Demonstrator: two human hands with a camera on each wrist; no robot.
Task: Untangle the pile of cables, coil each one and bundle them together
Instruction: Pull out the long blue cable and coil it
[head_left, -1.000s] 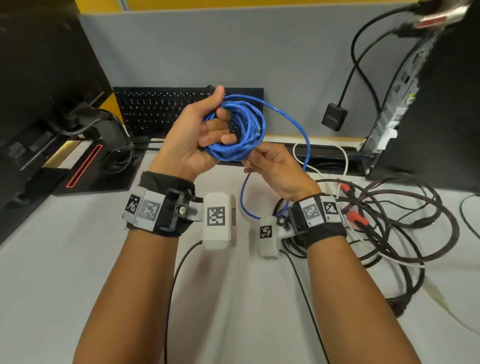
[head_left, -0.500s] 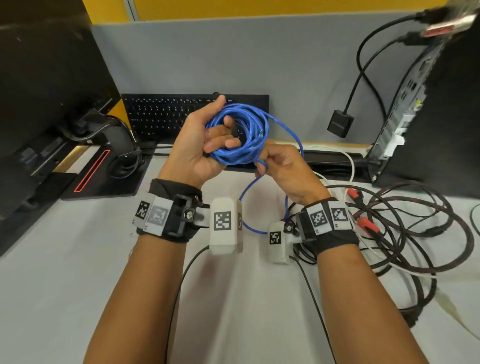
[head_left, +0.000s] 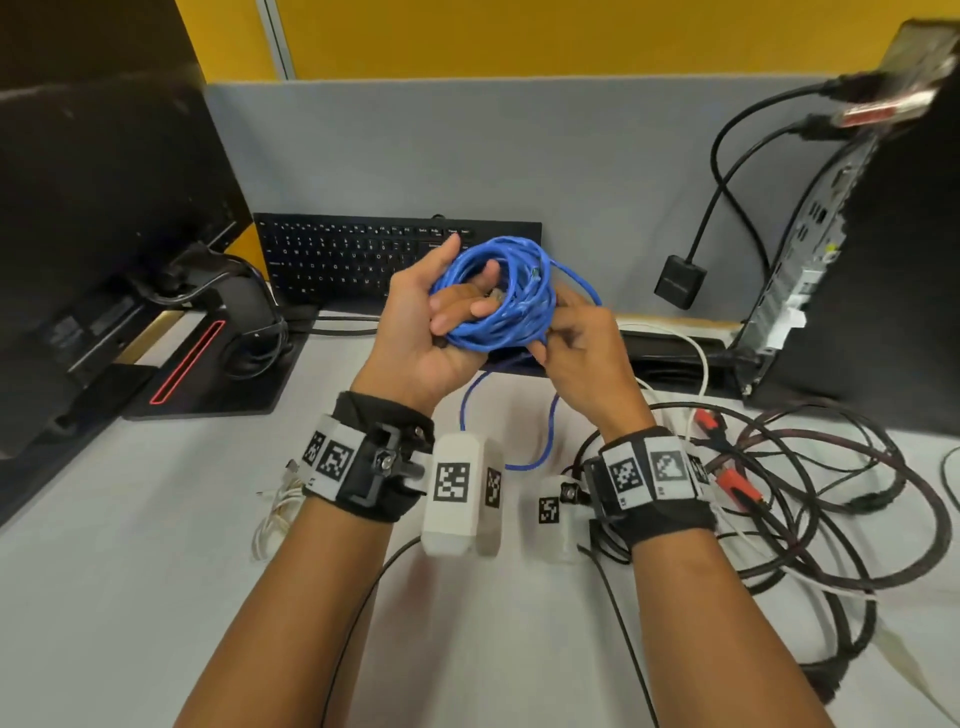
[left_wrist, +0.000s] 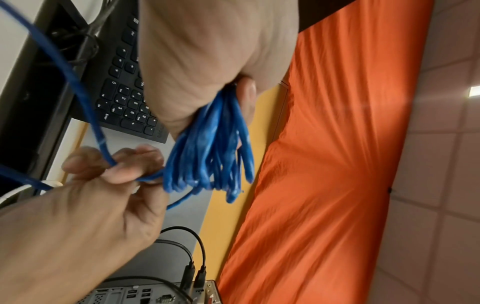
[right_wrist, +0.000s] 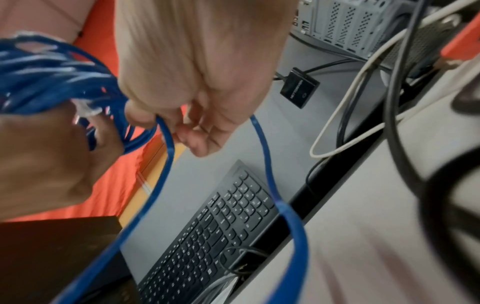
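Observation:
A blue cable (head_left: 506, 291) is wound into a coil held above the desk. My left hand (head_left: 441, 306) grips the coil (left_wrist: 210, 156), with fingers through its middle and thumb on its far rim. My right hand (head_left: 571, 338) pinches the loose blue strand (left_wrist: 103, 148) at the coil's lower right edge; the same strand (right_wrist: 166, 133) runs under its thumb. A slack loop of it (head_left: 519, 462) hangs down to the desk between my wrists. A tangled pile of black, dark red and white cables (head_left: 810, 499) lies on the desk to the right.
A black keyboard (head_left: 358, 260) leans against the grey partition behind the hands. A monitor stand (head_left: 208, 353) is on the left, a black computer tower (head_left: 872, 291) on the right. A small coiled white cable (head_left: 275, 514) lies by my left wrist.
Both hands have stayed on the blue coil. The right hand has slid up closer to the coil's right edge, and the free blue loop arching to the right has shortened.

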